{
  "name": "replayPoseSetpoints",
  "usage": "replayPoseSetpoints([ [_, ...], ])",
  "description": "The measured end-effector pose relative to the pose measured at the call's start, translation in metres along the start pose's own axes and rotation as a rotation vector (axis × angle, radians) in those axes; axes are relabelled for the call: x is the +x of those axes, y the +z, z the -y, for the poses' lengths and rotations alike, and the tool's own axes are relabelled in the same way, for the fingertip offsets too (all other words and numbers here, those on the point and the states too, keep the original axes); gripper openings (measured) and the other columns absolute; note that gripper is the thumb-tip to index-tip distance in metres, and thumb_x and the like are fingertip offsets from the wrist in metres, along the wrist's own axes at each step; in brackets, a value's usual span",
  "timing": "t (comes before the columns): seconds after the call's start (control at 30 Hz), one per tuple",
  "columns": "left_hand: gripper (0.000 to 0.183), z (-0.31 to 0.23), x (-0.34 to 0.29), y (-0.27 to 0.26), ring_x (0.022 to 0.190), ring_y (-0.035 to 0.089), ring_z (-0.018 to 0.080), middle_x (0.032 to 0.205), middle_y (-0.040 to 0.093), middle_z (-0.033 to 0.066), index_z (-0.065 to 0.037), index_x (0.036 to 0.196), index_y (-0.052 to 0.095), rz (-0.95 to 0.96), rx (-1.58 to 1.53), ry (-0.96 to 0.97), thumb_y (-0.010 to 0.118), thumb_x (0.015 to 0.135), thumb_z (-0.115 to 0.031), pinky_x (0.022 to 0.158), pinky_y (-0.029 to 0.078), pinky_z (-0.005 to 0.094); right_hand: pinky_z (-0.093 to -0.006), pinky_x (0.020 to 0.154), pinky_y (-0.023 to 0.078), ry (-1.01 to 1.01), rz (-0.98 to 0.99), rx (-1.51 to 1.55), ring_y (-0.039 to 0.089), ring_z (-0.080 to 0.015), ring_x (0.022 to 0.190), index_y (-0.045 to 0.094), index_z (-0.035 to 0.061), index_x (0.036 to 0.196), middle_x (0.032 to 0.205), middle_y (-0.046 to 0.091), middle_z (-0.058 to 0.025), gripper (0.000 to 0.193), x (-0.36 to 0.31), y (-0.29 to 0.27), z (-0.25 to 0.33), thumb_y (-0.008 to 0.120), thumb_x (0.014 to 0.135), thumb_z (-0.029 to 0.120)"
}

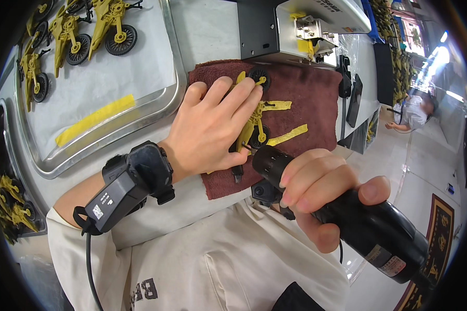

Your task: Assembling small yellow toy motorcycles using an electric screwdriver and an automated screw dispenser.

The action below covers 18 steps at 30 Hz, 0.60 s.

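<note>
A yellow toy motorcycle (255,124) with black wheels lies on its side on a brown cloth (316,103). My left hand (207,124) reaches over it, its fingers pressing along the far part and its thumb at the near end, so much of the toy is covered. Wrapped in the fingers of my right hand (321,192) is a black electric screwdriver (384,228). Its thin bit points left at the toy, beside the near wheel and my left thumb. Whether the bit sits in a screw is too small to tell.
Two strips of yellow tape (289,136) lie right of the toy. A metal tray (163,122) with several toy motorcycles (109,31) stands at the far left, another tray below it. A black-and-white machine (264,31) stands behind the cloth. A person (414,111) is at the far right.
</note>
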State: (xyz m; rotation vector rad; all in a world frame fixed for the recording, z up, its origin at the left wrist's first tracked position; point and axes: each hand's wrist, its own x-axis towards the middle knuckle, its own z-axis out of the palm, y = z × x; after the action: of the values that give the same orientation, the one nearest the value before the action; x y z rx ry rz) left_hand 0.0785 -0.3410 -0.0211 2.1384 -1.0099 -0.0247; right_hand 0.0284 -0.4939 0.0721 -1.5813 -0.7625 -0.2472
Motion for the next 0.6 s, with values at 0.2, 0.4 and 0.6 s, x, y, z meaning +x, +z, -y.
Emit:
replayPoseSetpoints([
  [0.2, 0.089, 0.001, 0.001, 0.001, 0.108, 0.045, 0.0263, 0.128, 0.045, 0.0056, -0.007, 0.129, 0.047, -0.017, 0.002, 0.006, 0.077, 0.048, -0.027, 0.083, 0.037, 0.0419, -0.0332, 0.049, 0.048, -0.021, -0.042, -0.006, 0.055, -0.019, 0.05, 0.026, 0.0055, 0.125, 0.074, 0.055, -0.0091, 0.052, -0.004, 0.0, -0.003, 0.058, 0.086, 0.021],
  [0.4, 0.091, 0.003, 0.001, 0.0, 0.108, 0.046, 0.0265, 0.128, 0.045, 0.0062, -0.006, 0.129, 0.047, -0.011, 0.016, 0.004, 0.078, 0.047, -0.031, 0.082, 0.037, 0.0416, -0.034, 0.048, 0.048, 0.025, -0.075, -0.007, 0.054, -0.0188, 0.049, 0.028, 0.006, 0.121, 0.073, 0.055, -0.0089, 0.047, -0.003, 0.005, -0.008, 0.057, 0.087, 0.02],
  [0.6, 0.089, 0.004, 0.003, -0.001, 0.108, 0.046, 0.0272, 0.127, 0.046, 0.0069, -0.006, 0.129, 0.048, -0.002, 0.028, -0.002, 0.077, 0.05, -0.036, 0.083, 0.036, 0.0407, -0.036, 0.045, 0.046, 0.067, -0.114, 0.076, 0.053, -0.0217, 0.051, 0.036, 0.0091, 0.116, 0.076, 0.058, -0.0133, 0.052, -0.003, 0.004, -0.007, 0.067, 0.075, 0.002],
])
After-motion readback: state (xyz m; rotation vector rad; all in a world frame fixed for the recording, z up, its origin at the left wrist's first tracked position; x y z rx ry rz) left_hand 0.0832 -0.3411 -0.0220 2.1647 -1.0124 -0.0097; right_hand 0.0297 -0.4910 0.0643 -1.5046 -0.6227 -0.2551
